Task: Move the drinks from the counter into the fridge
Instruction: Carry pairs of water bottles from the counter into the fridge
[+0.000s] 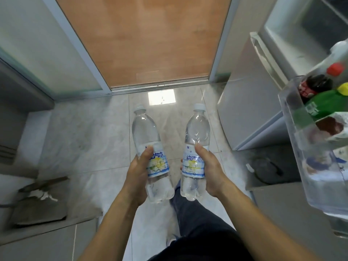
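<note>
2 blue-labelled bottles [150,146] in both hands [136,176], writing unreadable

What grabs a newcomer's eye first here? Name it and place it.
Two clear bottles with white caps, one in the left hand and one in the right hand, held upright side by side over the tiled floor at centre. At the right edge, a clear door shelf already holds a red-capped cola bottle and a green bottle.
</note>
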Tool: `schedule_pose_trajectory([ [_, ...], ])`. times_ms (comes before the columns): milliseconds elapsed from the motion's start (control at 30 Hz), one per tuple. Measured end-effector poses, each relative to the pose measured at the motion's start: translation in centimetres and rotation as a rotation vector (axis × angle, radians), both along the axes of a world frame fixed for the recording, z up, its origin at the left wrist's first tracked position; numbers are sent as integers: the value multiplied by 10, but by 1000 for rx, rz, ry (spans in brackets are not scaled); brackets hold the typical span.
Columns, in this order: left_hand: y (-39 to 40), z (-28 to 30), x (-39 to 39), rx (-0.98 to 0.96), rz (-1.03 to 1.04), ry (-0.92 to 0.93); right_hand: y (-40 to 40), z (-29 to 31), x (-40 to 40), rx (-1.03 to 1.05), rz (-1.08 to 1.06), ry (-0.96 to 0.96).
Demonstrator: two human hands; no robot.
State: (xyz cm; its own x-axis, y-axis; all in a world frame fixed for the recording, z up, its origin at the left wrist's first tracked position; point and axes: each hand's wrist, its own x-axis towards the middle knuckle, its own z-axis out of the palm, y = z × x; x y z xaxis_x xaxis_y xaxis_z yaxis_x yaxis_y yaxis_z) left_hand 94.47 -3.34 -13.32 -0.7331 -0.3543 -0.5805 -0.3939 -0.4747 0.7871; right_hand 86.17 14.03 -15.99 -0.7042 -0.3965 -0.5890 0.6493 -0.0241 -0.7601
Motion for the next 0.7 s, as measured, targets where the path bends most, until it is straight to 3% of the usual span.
schedule_pose_trajectory([
  [333,-62,22,-202,-94,-140,28,-52,18,-187,14,-83,63],
  [700,-93,1,-397,8,-406,36,-72,8,-337,23,-374,13],
])
